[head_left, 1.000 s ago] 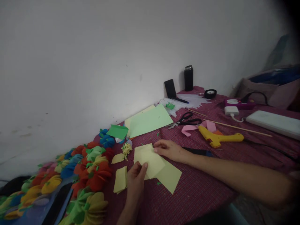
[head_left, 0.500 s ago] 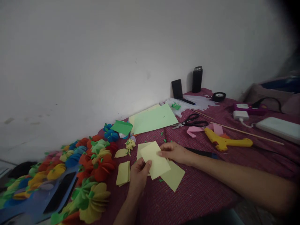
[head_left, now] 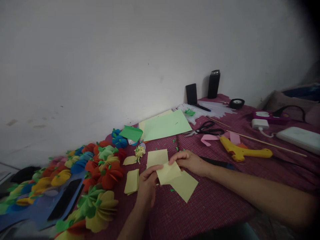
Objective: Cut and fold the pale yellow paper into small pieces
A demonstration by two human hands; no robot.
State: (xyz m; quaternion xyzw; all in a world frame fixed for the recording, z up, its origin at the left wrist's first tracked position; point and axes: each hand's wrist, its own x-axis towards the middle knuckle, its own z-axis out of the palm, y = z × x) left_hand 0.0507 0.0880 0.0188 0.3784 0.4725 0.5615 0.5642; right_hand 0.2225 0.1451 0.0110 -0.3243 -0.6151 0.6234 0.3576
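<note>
Between both hands is a yellow paper square [head_left: 168,174], bent over on itself. My left hand [head_left: 148,181] pinches its left edge with thumb and fingers. At the upper right edge my right hand [head_left: 188,162] grips it, fingers closed. Underneath, one flat yellow sheet [head_left: 158,156] lies behind the held paper and another yellow sheet [head_left: 185,187] lies askew to its right. Left of my left hand rests a small stack of yellow paper pieces [head_left: 131,181], with a cut yellow piece [head_left: 130,160] and a fringed yellow paper bit [head_left: 140,152] above it.
Colourful paper flowers [head_left: 107,176] crowd the left side. Light green sheets [head_left: 166,125] lie at the back by the wall. Scissors [head_left: 206,128], a yellow glue gun [head_left: 245,150], a thin stick [head_left: 270,145] and a power strip [head_left: 271,116] lie to the right. A dark can [head_left: 214,84] stands behind.
The held yellow square was flat and is now folded over between my hands. My left hand has turned, its fingers now over the paper's left edge. The view has shifted slightly.
</note>
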